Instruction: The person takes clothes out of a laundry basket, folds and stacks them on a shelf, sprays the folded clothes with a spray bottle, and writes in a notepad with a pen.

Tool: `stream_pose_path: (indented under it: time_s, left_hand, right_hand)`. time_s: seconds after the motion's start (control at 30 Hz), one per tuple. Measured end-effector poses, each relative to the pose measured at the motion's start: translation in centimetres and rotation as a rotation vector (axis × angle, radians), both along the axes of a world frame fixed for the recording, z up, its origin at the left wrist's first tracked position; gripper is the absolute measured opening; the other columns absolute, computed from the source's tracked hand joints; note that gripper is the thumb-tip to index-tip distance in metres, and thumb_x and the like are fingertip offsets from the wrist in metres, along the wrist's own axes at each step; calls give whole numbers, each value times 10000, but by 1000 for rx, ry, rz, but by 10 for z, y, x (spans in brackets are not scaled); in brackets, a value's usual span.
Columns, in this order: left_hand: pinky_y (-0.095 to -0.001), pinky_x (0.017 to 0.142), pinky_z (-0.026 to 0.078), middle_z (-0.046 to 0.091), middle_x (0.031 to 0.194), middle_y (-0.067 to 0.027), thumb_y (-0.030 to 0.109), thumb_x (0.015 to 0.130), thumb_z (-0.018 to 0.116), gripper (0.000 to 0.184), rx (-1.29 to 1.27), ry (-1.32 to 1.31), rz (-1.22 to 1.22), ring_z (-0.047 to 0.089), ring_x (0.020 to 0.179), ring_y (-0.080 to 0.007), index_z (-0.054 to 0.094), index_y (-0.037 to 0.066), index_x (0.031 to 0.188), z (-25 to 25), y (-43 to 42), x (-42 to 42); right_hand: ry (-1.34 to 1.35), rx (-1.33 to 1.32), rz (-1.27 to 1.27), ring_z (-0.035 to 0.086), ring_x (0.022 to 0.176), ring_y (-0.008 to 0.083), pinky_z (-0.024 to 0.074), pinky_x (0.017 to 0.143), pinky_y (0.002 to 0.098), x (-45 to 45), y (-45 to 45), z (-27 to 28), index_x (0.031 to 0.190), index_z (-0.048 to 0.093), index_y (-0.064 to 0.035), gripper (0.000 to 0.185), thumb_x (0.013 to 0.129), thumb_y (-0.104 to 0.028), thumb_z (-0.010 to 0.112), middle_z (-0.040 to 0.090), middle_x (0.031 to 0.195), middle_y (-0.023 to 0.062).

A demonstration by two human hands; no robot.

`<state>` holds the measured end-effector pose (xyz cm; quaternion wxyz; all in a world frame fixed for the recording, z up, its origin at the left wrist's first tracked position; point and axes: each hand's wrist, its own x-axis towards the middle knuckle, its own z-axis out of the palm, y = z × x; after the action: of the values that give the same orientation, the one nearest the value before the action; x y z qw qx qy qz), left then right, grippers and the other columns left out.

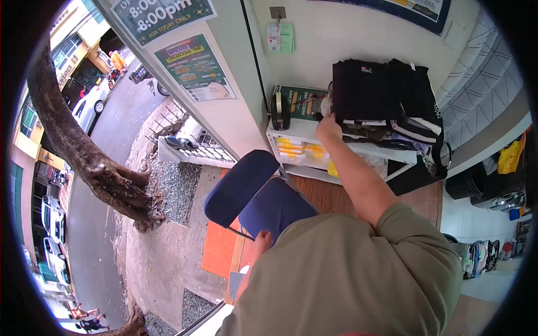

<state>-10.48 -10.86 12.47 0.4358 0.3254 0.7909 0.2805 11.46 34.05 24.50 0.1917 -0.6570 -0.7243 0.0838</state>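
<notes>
My right hand (329,129) reaches to the top of the white shelf (302,132), at the left edge of a stack of folded dark clothes (367,92). Its fingers are partly hidden by a small dark item and clear plastic, so their grip is unclear. A black tape dispenser (280,111) stands to its left, beside a green printed board (305,102). My left hand (263,242) is low by the seat of the blue folding chair (241,187); its fingers look curled, but what they hold, if anything, cannot be made out.
Yellow-labelled packs (297,148) sit on the lower shelf. A glass door edge with posters (196,67) stands at the left. Outside are a tree trunk (84,151), a road and parked cars (53,215). Black baskets (465,182) and hanging clothes (479,257) are at the right.
</notes>
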Motion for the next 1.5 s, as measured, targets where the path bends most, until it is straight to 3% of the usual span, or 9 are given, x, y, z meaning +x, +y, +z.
stream_pose_path:
  time_s: [0.3, 0.33, 0.4, 0.6, 0.73, 0.9, 1.17, 1.37, 1.5]
  left_hand:
    - [-313, 607, 533, 650, 857, -129, 244, 920, 610, 308, -425, 79, -227, 646, 706, -190, 615, -7, 1098, -64, -107, -45]
    - [-311, 604, 531, 646, 850, -126, 243, 920, 610, 305, -430, 95, -244, 643, 702, -189, 616, -5, 1097, -62, -94, -45]
    - [-307, 598, 527, 639, 837, -121, 242, 919, 609, 299, -436, 123, -279, 638, 694, -186, 617, 0, 1095, -60, -62, -41]
    - [-293, 580, 515, 618, 798, -103, 238, 918, 608, 281, -235, 148, -183, 624, 671, -176, 622, 15, 1089, -44, 86, 3]
    - [-264, 550, 481, 562, 748, -68, 239, 916, 615, 256, 91, -490, 43, 574, 625, -155, 629, 43, 1080, -13, 210, 90]
    - [-293, 667, 506, 661, 934, -61, 261, 941, 618, 319, 314, 335, -597, 620, 770, -152, 604, 48, 1178, 32, 258, 195]
    - [-337, 775, 510, 683, 1047, -76, 331, 962, 588, 394, -207, 110, -426, 648, 872, -203, 586, 53, 1242, 2, 136, 208]
    - [-317, 763, 503, 680, 1027, -71, 302, 961, 595, 390, -361, 202, -479, 638, 865, -188, 582, 43, 1254, -10, 90, 180]
    - [-304, 754, 499, 677, 1013, -68, 282, 961, 600, 389, -308, 235, -534, 632, 861, -177, 580, 37, 1262, -24, 105, 158]
  right_hand:
    - [413, 225, -289, 629, 933, 457, 509, 822, 481, 234, -126, -1, 1206, 528, 2, 519, 849, -328, 710, 609, 1047, 233]
    - [503, 270, -374, 640, 631, 219, 513, 570, 362, 294, -119, -31, 1101, 542, -16, 412, 883, -322, 711, 640, 867, 131]
    - [1199, 198, -498, 613, 592, 160, 490, 494, 300, 376, -132, 21, 1058, 577, -33, 321, 920, -302, 684, 630, 828, 75]
    - [1823, 66, -217, 579, 546, 195, 479, 506, 326, 530, -82, 122, 1107, 611, -103, 509, 914, -572, 584, 681, 993, 93]
    - [1698, -280, -166, 594, 540, 200, 497, 507, 346, 544, -12, 131, 976, 606, -94, 497, 912, -587, 579, 654, 814, 64]
    - [1764, -383, -253, 580, 512, 194, 501, 506, 347, 569, -25, 103, 913, 610, -107, 488, 907, -595, 582, 609, 714, 45]
    - [1670, -544, -268, 603, 578, 188, 526, 537, 352, 570, -121, -12, 950, 557, -97, 400, 941, -496, 595, 550, 798, 28]
    - [618, 125, 94, 585, 793, 251, 483, 676, 344, 462, -149, 46, 978, 587, -35, 299, 796, -170, 782, 527, 834, 84]
    - [1044, 34, -258, 568, 575, 138, 478, 565, 288, 456, -103, 128, 971, 573, -20, 207, 888, -165, 696, 568, 772, 28]
